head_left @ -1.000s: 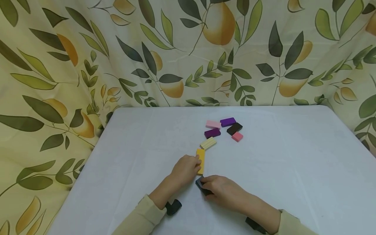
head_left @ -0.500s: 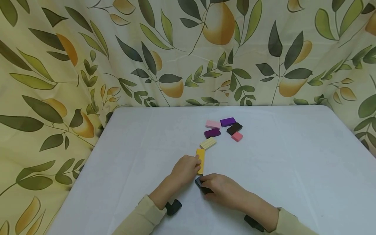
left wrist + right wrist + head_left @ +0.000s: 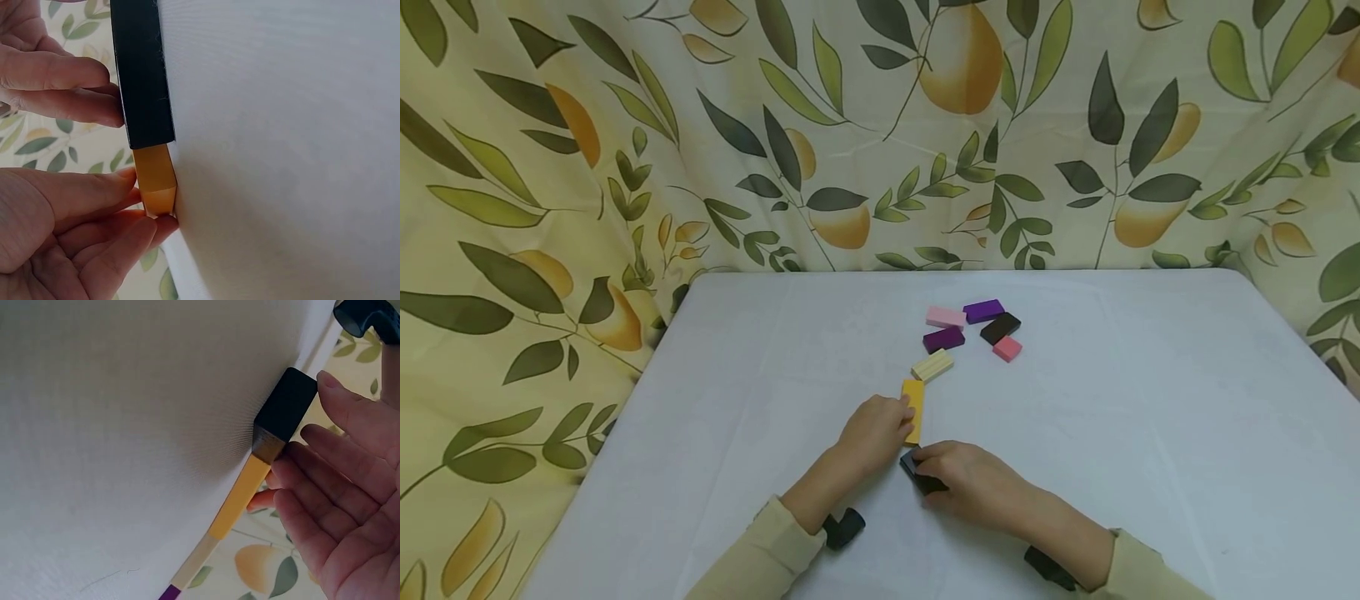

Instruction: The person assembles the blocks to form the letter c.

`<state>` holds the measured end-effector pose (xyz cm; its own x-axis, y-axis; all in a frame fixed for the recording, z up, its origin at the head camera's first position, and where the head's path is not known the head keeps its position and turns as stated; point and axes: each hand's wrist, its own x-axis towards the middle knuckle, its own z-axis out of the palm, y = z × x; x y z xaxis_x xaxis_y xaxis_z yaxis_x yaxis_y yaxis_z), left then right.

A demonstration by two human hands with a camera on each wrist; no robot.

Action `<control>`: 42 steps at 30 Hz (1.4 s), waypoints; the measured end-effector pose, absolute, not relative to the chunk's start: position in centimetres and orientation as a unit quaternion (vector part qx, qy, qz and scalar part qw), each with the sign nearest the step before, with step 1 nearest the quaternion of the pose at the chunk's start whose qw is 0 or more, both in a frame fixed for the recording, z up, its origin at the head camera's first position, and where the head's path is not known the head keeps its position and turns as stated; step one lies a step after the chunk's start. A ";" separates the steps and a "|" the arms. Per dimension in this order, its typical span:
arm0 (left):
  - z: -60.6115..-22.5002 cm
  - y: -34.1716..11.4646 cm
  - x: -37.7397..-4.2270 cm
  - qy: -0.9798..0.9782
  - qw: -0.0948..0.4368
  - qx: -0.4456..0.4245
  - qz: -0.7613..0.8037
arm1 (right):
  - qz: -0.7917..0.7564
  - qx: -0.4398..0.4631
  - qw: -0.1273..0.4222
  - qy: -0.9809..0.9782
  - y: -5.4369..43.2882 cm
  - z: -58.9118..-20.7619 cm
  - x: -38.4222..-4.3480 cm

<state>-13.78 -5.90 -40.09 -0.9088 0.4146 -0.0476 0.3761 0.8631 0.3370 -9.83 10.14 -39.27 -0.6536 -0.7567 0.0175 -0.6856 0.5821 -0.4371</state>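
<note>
A yellow block (image 3: 915, 408) lies flat on the white table, and my left hand (image 3: 874, 432) holds it between thumb and fingers from its left side. The left wrist view shows those fingertips around the near end of the yellow block (image 3: 156, 178). Just in front of it a black block (image 3: 919, 473) lies at a slant. My right hand (image 3: 973, 483) grips the black block, with the thumb near one end and a finger at the other. In the right wrist view, a corner of the black block (image 3: 284, 403) meets or nearly meets the yellow block (image 3: 242, 495).
Beyond the yellow block, a pale wooden block (image 3: 932, 365) continues the curved line. A dark purple block (image 3: 943, 339), a pink block (image 3: 946, 317), a violet block (image 3: 983, 311), a black-brown block (image 3: 1000, 328) and a coral block (image 3: 1007, 348) follow. Patterned cloth (image 3: 850, 150) hangs behind the table.
My right hand and the black block have shifted very slightly forward, toward the yellow block's near end. The left hand and the other blocks stay in place.
</note>
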 end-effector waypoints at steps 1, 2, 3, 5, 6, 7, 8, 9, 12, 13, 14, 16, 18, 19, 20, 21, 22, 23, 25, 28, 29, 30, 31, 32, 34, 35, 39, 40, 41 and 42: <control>-40.1 -5.9 -13.8 0.963 0.059 0.205 0.162 | -0.208 -0.406 0.086 0.886 10.2 -39.3 -9.9; -40.0 -5.8 -13.8 0.963 0.059 0.205 0.162 | -0.208 -0.404 0.086 0.886 10.2 -39.3 -9.9; -40.0 -5.8 -13.9 0.963 0.060 0.206 0.163 | -0.208 -0.403 0.086 0.887 10.2 -39.3 -9.9; -39.9 -5.8 -13.9 0.963 0.059 0.207 0.163 | -0.207 -0.402 0.084 0.888 10.2 -39.3 -9.9; -39.9 -5.8 -13.9 0.963 0.058 0.208 0.163 | -0.206 -0.403 0.081 0.888 10.2 -39.3 -9.9; -39.9 -5.8 -13.9 0.962 0.057 0.210 0.163 | -0.205 -0.404 0.080 0.888 10.3 -39.3 -10.0; -39.9 -5.8 -13.9 0.962 0.056 0.212 0.164 | -0.205 -0.404 0.080 0.888 10.3 -39.3 -10.0; -39.8 -5.8 -13.9 0.961 0.056 0.214 0.166 | -0.204 -0.404 0.079 0.888 10.3 -39.3 -10.0; -39.9 -5.9 -14.0 0.959 0.055 0.220 0.170 | -0.203 -0.407 0.076 0.887 10.3 -39.3 -10.0; -39.9 -5.8 -14.0 0.959 0.055 0.220 0.170 | -0.204 -0.407 0.076 0.887 10.3 -39.3 -10.0; -39.9 -5.9 -14.0 0.959 0.056 0.220 0.172 | -0.206 -0.408 0.076 0.886 10.3 -39.3 -10.0; -40.0 -5.9 -14.0 0.959 0.056 0.218 0.172 | -0.208 -0.408 0.078 0.886 10.4 -39.2 -10.1; -40.0 -5.9 -14.0 0.960 0.057 0.214 0.173 | -0.211 -0.406 0.084 0.885 10.4 -39.2 -10.2; -40.0 -5.9 -14.0 0.960 0.057 0.212 0.174 | -0.213 -0.405 0.087 0.885 10.4 -39.2 -10.3; -40.0 -6.0 -14.0 0.960 0.058 0.211 0.176 | -0.213 -0.404 0.090 0.885 10.3 -39.2 -10.4; -40.0 -6.0 -14.0 0.960 0.057 0.211 0.175 | -0.215 -0.404 0.093 0.884 10.3 -39.1 -10.5; -40.0 -6.0 -14.1 0.960 0.057 0.211 0.174 | -0.216 -0.404 0.095 0.884 10.3 -39.1 -10.5; -40.0 -6.0 -14.1 0.960 0.056 0.211 0.174 | -0.217 -0.404 0.096 0.884 10.3 -39.1 -10.6; -40.0 -6.0 -14.1 0.961 0.054 0.213 0.171 | -0.220 -0.405 0.096 0.882 10.3 -39.1 -10.7; -40.0 -6.0 -14.1 0.962 0.053 0.211 0.168 | -0.224 -0.402 0.097 0.882 10.2 -39.1 -10.8; -39.9 -6.0 -14.1 0.962 0.052 0.209 0.167 | -0.225 -0.401 0.097 0.883 10.1 -39.2 -10.9; -39.9 -6.0 -14.1 0.962 0.052 0.207 0.168 | -0.228 -0.400 0.099 0.883 10.1 -39.2 -10.9; -39.9 -6.0 -14.1 0.963 0.052 0.205 0.169 | -0.231 -0.398 0.100 0.882 10.1 -39.2 -11.0; -39.9 -6.0 -14.0 0.963 0.051 0.203 0.170 | -0.233 -0.397 0.102 0.882 10.1 -39.2 -11.1; -39.9 -6.1 -14.0 0.963 0.049 0.202 0.172 | -0.239 -0.399 0.104 0.879 10.1 -39.2 -11.2; -39.8 -6.1 -14.0 0.963 0.049 0.202 0.174 | -0.243 -0.401 0.104 0.877 10.1 -39.2 -11.3; -39.9 -6.2 -14.0 0.961 0.047 0.200 0.187 | -0.259 -0.406 0.111 0.870 10.1 -39.1 -11.4; -39.9 -6.2 -14.0 0.960 0.047 0.201 0.190 | -0.263 -0.405 0.113 0.868 10.1 -39.1 -11.5; -39.9 -6.2 -14.0 0.959 0.048 0.200 0.193 | -0.268 -0.405 0.115 0.867 10.1 -39.1 -11.5; -40.0 -6.2 -14.0 0.959 0.047 0.201 0.196 | -0.273 -0.403 0.118 0.866 10.2 -39.1 -11.6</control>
